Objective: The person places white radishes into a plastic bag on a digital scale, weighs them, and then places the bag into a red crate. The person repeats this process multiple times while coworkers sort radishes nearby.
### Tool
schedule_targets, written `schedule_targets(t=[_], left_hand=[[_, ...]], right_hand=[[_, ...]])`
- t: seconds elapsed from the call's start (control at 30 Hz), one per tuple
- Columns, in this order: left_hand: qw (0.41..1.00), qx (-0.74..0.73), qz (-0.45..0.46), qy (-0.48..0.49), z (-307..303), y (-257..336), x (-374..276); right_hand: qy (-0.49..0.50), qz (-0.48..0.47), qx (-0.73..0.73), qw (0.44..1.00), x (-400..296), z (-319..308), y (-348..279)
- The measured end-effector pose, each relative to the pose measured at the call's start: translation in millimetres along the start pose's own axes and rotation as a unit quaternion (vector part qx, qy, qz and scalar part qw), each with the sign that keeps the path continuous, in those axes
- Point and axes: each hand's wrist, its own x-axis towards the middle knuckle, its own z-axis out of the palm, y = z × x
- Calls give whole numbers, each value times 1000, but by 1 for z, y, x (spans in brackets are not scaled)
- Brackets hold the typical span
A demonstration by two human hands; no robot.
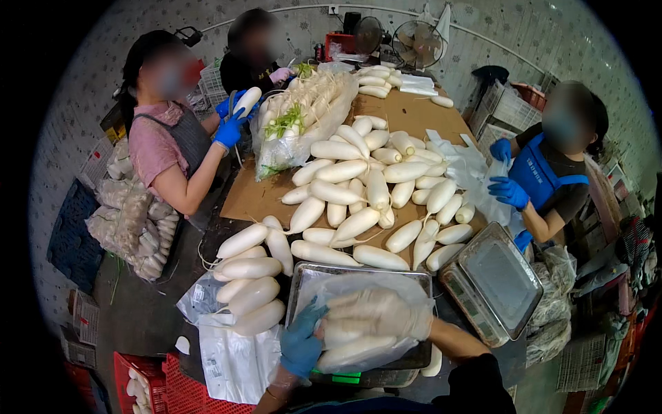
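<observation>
My left hand (pixel 301 339), in a blue glove, grips the left end of a clear plastic bag (pixel 403 290) holding white radishes (pixel 357 353). Across the top of that bag lies my right hand (pixel 380 313) in a pale glove, its fingers pointing left. It is blurred, so whether it grips is unclear. The bag rests on the metal tray (pixel 425 357) of a scale, whose green display (pixel 346 378) shows at the front. Left of the tray, several radishes (pixel 253 295) are stacked beside flat, labelled plastic bags (pixel 232 357).
A large pile of radishes (pixel 357 181) covers the cardboard (pixel 248 191) ahead. Another scale (pixel 496 284) stands at right. A sack of leafy radishes (pixel 305 119) lies behind. One co-worker (pixel 170 129) holds a radish, another (pixel 548 165) handles plastic bags, and a third (pixel 253 57) sits at the back.
</observation>
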Motion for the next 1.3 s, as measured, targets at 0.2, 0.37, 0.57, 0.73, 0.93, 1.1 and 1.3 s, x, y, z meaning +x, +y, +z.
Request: schedule_targets(t=[0.2, 0.37, 0.57, 0.73, 0.93, 1.1, 1.3], left_hand=[[999, -26, -36, 4, 5, 18, 10], [1000, -16, 3, -14, 17, 10, 34], [991, -81, -102, -31, 10, 19, 35], [968, -189, -162, 11, -15, 20, 19], [971, -200, -114, 63, -31, 37, 18], [980, -166, -100, 47, -45, 43, 6], [986, -151, -76, -15, -67, 41, -16]], right_hand=[[306, 203, -140, 920, 48, -57, 133], [321, 326, -210, 864, 57, -74, 244], [434, 319, 261, 801, 14, -102, 220], [367, 298, 240, 848, -31, -104, 51], [117, 144, 65, 980, -59, -96, -66], [-25, 119, -234, 964, -44, -15, -48], [9, 102, -316, 943, -68, 14, -39]])
